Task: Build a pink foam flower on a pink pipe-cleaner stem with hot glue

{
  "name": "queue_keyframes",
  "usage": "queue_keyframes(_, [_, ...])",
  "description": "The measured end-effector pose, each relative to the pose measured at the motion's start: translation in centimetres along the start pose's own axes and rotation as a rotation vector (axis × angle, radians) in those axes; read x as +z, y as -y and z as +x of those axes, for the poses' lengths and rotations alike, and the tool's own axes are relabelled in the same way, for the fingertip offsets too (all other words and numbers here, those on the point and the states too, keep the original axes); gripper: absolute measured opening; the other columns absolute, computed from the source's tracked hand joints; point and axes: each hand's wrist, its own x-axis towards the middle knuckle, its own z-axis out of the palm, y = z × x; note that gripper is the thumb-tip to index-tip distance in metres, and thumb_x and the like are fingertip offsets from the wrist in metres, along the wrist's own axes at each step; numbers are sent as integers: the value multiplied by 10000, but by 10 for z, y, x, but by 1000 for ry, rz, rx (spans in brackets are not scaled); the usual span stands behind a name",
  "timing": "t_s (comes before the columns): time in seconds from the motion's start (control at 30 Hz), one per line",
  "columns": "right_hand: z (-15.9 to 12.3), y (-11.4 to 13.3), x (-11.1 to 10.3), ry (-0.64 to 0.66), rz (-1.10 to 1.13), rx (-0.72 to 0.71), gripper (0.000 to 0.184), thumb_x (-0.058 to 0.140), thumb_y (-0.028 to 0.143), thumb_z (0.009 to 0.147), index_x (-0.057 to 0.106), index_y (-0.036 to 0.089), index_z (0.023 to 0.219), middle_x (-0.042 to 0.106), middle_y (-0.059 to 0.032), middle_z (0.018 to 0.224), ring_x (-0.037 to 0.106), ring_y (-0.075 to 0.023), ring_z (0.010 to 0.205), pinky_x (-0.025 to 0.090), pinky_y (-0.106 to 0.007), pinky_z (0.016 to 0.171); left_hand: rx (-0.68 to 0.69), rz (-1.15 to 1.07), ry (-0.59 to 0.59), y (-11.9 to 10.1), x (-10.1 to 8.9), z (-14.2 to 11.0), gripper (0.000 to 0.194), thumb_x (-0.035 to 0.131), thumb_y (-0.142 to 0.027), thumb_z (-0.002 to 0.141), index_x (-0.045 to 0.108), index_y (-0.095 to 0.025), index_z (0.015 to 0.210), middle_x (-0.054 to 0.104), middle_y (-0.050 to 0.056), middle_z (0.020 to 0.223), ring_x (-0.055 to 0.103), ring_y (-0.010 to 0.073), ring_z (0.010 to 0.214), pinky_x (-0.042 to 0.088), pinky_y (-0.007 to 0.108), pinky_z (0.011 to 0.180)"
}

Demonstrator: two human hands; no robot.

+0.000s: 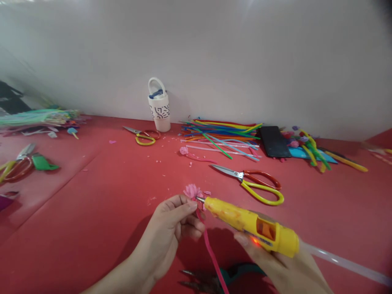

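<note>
With the thumb and fingers of our left hand [176, 222] pinched together, we hold the pink flower [192, 190] near its base, its petals just beyond the fingertips and its darker pink pipe-cleaner stem [211, 250] trailing below the grip. Our right hand [275, 267] wraps around the yellow hot glue gun [235, 214], whose nozzle points at the flower right beside that pinch, though we cannot tell whether it touches. Beyond the gun we have red-and-yellow-handled scissors [241, 176], and nearer us than the pinch, teal-handled pliers [241, 270].
</note>
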Motion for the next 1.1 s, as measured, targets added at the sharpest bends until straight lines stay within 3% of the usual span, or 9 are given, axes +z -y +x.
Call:
queue_keyframes(0.13, [3, 5, 0, 6, 6, 79, 124, 563, 373, 778, 612, 267, 820, 705, -34, 721, 663, -227, 593, 534, -292, 483, 42, -6, -31, -1, -2, 2, 131, 667, -166, 726, 576, -139, 636, 621, -15, 495, 578, 69, 425, 471, 141, 451])
queue_keyframes(0.27, [16, 2, -6, 65, -10, 355, 226, 515, 412, 751, 618, 211, 754, 689, -37, 699, 646, -216, 620, 521, -287, 548, 52, -22, -61, -3, -5, 4, 120, 694, -158, 694, 589, -133, 643, 628, -11, 540, 587, 67, 450, 471, 132, 452])
queue_keyframes(0.33, [25, -9, -9, 118, -99, 485, 228, 499, 383, 723, 598, 184, 672, 645, -31, 594, 612, -199, 539, 482, -270, 477, 44, -19, -65, -4, -5, 4, 123, 698, -160, 692, 591, -130, 640, 636, -6, 554, 585, 63, 447, 473, 128, 448])
queue_keyframes(0.43, [37, -30, -10, 132, -116, 497, 298, 415, 378, 760, 612, 159, 716, 657, -39, 635, 625, -178, 580, 470, -238, 498, 43, -10, -66, -3, -6, 4, 122, 702, -155, 691, 592, -130, 644, 630, -13, 548, 588, 66, 450, 480, 129, 442])
queue_keyframes(0.6, [46, -47, -9, 83, -414, 479, 382, 417, 443, 801, 514, 191, 532, 591, -60, 528, 575, -191, 491, 346, -257, 438, 45, 22, -60, -2, -8, 6, 119, 697, -157, 699, 592, -130, 648, 638, -11, 556, 584, 63, 446, 479, 125, 429])
queue_keyframes(0.73, [46, -39, -12, 56, -661, 372, 405, 467, 383, 812, 451, 207, 447, 547, -76, 478, 569, -228, 493, 294, -276, 459, 47, 41, -57, -2, -8, 8, 130, 697, -170, 698, 590, -129, 637, 652, -2, 582, 578, 59, 448, 483, 126, 433])
queue_keyframes(0.83, [48, -26, -11, 44, -731, 225, 344, 474, 340, 840, 530, 182, 540, 590, -89, 574, 593, -245, 590, 345, -291, 519, 47, 37, -51, -1, -9, 9, 128, 714, -170, 675, 602, -126, 635, 637, -13, 550, 578, 63, 443, 482, 130, 428])
queue_keyframes(0.97, [56, -10, 6, 214, -645, -140, 87, 532, 164, 827, 596, 188, 774, 636, -38, 842, 582, -175, 809, 404, -255, 713, 46, 36, -42, 0, -8, 10, 126, 720, -153, 665, 604, -124, 624, 626, -20, 522, 577, 63, 438, 473, 128, 430])
queue_keyframes(1.1, [63, -8, 32, 335, -581, -364, 167, 491, 52, 830, 609, 166, 803, 625, -59, 822, 551, -191, 775, 415, -293, 714, 57, 35, -31, 0, -8, 10, 116, 698, -141, 690, 599, -123, 632, 638, -13, 547, 576, 60, 450, 471, 129, 444])
